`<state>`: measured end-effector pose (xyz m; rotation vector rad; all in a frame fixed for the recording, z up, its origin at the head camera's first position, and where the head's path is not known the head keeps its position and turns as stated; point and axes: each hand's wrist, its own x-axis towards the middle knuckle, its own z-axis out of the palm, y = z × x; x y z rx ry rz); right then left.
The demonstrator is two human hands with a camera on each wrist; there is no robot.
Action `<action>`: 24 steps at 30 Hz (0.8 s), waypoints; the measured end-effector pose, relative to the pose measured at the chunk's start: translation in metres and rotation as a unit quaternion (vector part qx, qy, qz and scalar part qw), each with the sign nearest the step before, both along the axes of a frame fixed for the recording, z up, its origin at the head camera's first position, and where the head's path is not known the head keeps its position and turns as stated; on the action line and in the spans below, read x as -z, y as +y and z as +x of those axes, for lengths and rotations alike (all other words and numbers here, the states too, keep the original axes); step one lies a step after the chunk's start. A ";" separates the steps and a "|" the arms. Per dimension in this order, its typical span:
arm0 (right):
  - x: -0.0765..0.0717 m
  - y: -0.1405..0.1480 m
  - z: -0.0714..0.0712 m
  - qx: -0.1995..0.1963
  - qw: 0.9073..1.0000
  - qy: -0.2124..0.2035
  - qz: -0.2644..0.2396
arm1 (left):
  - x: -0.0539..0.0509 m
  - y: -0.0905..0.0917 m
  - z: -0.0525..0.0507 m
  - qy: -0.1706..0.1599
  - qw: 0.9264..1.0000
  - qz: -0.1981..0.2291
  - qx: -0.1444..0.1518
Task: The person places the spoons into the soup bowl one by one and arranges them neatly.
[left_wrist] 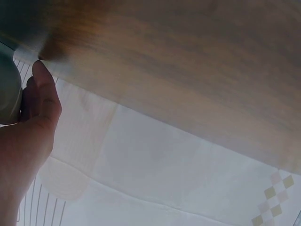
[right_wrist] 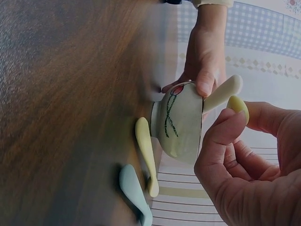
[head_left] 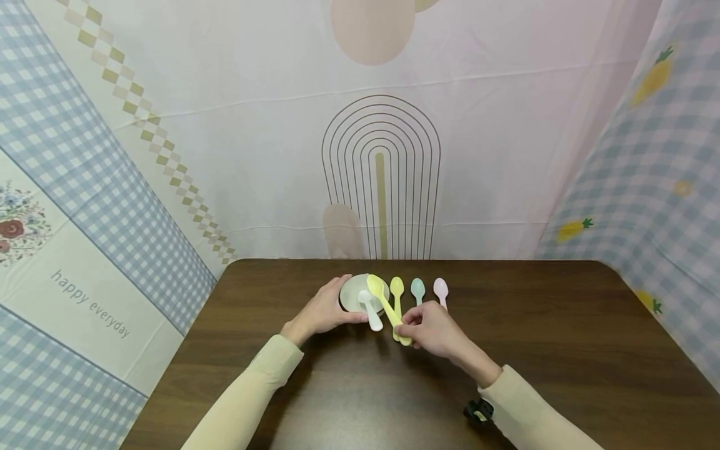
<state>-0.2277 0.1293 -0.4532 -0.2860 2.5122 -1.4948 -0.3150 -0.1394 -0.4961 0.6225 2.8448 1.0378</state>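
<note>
My left hand [head_left: 323, 310] holds a small pale bowl [right_wrist: 186, 125] from its left side, with the thumb at the near rim and the fingers round the far side. A flower with a green stem is painted on the bowl. A white spoon [head_left: 371, 312] stands in it, handle leaning over the near rim. My right hand [head_left: 435, 329] pinches the handle end of a yellow spoon [head_left: 388, 305] between thumb and forefinger. That spoon's head is over the bowl's right part; whether it touches the bowl I cannot tell.
Right of the bowl, a second yellow spoon [head_left: 397, 288], a teal spoon [head_left: 417, 289] and a pink spoon [head_left: 441, 289] lie in a row on the brown wooden table [head_left: 540, 350]. My right hand partly covers them. A patterned cloth [head_left: 270, 169] hangs behind the table.
</note>
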 end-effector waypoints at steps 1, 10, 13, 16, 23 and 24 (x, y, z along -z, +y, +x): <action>0.000 0.000 -0.001 0.001 1.000 -0.001 0.000 | 0.000 0.000 0.000 0.001 1.000 -0.001 0.000; 0.005 -0.002 -0.006 0.002 1.000 -0.003 0.001 | 0.000 -0.001 0.001 -0.001 1.000 0.000 0.001; 0.007 -0.003 -0.008 0.003 1.000 -0.004 0.001 | 0.000 -0.001 0.001 -0.001 1.000 0.001 0.003; 0.008 -0.004 -0.009 0.005 1.000 -0.008 0.003 | 0.001 -0.001 0.000 -0.001 1.000 0.000 0.004; 0.009 -0.005 -0.012 0.007 1.000 -0.019 0.003 | 0.000 -0.001 0.000 -0.003 1.000 -0.003 0.004; 0.009 -0.005 -0.013 0.007 1.000 -0.019 0.002 | 0.000 -0.001 0.000 -0.002 1.000 -0.002 0.004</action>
